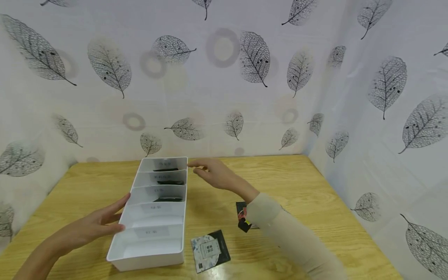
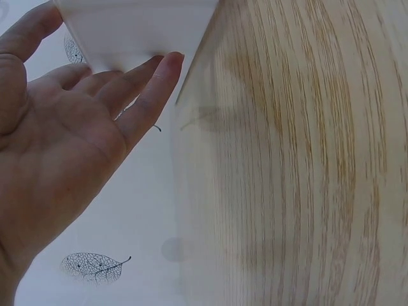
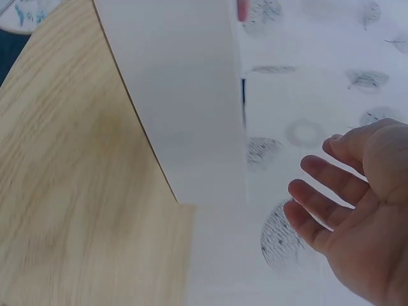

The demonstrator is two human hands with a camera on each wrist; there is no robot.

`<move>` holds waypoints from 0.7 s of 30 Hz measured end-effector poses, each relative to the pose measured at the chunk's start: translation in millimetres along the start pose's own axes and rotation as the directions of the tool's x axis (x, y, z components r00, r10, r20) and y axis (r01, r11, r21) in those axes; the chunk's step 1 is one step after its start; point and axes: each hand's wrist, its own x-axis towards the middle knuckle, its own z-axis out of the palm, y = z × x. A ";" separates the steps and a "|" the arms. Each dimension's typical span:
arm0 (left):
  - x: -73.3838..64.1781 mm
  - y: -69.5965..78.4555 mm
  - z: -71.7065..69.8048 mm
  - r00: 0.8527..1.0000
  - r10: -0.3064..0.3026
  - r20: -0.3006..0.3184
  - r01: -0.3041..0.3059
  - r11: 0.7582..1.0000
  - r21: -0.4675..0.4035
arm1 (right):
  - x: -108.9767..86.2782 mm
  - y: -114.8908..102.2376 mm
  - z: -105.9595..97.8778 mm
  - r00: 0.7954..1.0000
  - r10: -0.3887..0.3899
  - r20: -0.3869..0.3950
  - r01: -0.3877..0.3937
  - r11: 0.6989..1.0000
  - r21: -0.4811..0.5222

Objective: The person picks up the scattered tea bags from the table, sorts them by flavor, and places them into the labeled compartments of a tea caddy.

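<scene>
A long white divided box (image 1: 148, 260) stands on the table, its several compartments running front to back. Dark flat packets (image 1: 168, 200) stand in the three farther compartments; the two nearer ones show bare bottoms. My left hand (image 1: 84, 231) rests against the box's left side. In the left wrist view its fingers (image 2: 150, 95) lie extended along the white wall. At the far right corner is my right hand (image 1: 218, 175), its index fingertip right at the rim. The right wrist view shows that hand with loosely bent fingers and nothing in them, beside the box wall (image 3: 178, 95).
On the wooden table (image 1: 280, 175), a blue-white and black packet (image 1: 210, 251) lies right of the box's near end. Farther right, black packets with red patches (image 1: 242, 217) are partly covered by my right sleeve (image 1: 287, 233). Leaf-printed cloth (image 1: 217, 89) hangs behind and at the sides.
</scene>
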 end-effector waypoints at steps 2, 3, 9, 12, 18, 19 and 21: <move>0.6 -0.7 -0.4 1.000 -0.002 0.003 0.002 1.000 -0.004 | -11.2 2.9 -10.9 1.000 0.007 -0.025 -0.007 1.000 0.022; 0.7 -0.9 -0.7 1.000 -0.003 0.003 0.003 1.000 -0.003 | -17.0 3.9 -15.9 0.999 0.010 -0.036 -0.009 0.999 0.036; 0.0 -1.8 -0.9 1.000 0.002 -0.004 -0.002 1.000 0.003 | -56.3 9.6 -42.6 0.996 0.041 -0.074 -0.035 0.996 0.084; -0.1 -2.5 -1.4 1.000 -0.002 -0.007 0.002 1.000 0.004 | -76.3 14.5 -52.1 0.995 0.066 -0.079 -0.061 0.996 0.072; 0.5 -4.2 -2.1 1.000 0.008 0.000 -0.008 1.000 -0.002 | -112.6 27.2 -60.3 0.989 0.135 -0.054 -0.132 0.989 0.059; 0.6 -4.5 -1.9 1.000 0.012 0.001 -0.012 1.000 -0.001 | -117.9 29.3 -60.7 0.987 0.152 -0.044 -0.149 0.987 0.061; 0.7 -5.1 -1.4 1.000 0.020 0.000 -0.020 1.000 0.002 | -128.1 32.8 -60.5 0.983 0.185 -0.017 -0.184 0.981 0.066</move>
